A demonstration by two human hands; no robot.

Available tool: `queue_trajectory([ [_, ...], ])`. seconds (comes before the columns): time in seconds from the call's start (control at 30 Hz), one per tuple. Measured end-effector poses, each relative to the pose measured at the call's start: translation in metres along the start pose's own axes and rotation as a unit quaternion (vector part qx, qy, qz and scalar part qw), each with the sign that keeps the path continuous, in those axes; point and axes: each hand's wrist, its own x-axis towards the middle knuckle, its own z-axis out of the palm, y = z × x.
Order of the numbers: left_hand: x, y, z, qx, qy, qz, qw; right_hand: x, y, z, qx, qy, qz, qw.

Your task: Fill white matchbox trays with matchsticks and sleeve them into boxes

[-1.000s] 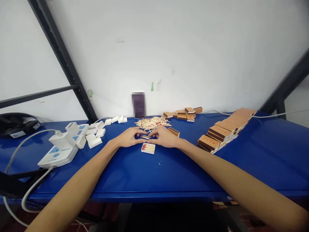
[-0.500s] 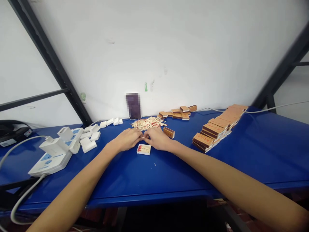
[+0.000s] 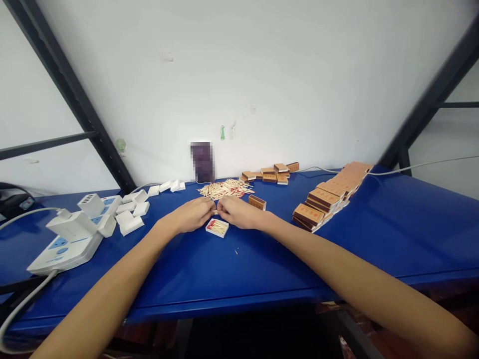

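My left hand (image 3: pixel 196 214) is closed in a pinch, and pale match ends (image 3: pixel 214 212) show at its fingertips. Against it, fingertip to fingertip, is my right hand (image 3: pixel 237 212), its fingers pressed together; what they pinch is hidden. Just in front of both hands lies an open white matchbox tray (image 3: pixel 223 235), partly filled with red-tipped matches (image 3: pixel 217 227). Behind the hands spreads a loose pile of matches (image 3: pixel 226 188). An orange-brown matchbox sleeve (image 3: pixel 257 202) stands on its side beyond my right wrist.
Stacked matchboxes (image 3: pixel 324 195) run back along the right of the blue table (image 3: pixel 262 279). More matchboxes (image 3: pixel 275 174) lie by the wall. White empty-looking trays (image 3: pixel 130 224) and a power strip (image 3: pixel 71 249) with chargers sit left. A pixelated dark panel (image 3: pixel 202 162) leans on the wall.
The tray now sits at a more turned angle in front of my hands. My hands remain together, with fingers slightly shifted. The whole view has moved a little.
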Motion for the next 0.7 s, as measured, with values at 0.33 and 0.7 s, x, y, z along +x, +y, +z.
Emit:
queue_trajectory([
  [0.33,-0.017,0.031,-0.024,-0.128,-0.031,0.04,0.991,-0.031,-0.038,-0.019,0.078,-0.031,0.064,0.994],
  [0.7,-0.013,0.021,-0.007,-0.22,0.022,0.024,0.975,-0.03,-0.029,-0.026,0.071,-0.062,0.059,0.994],
])
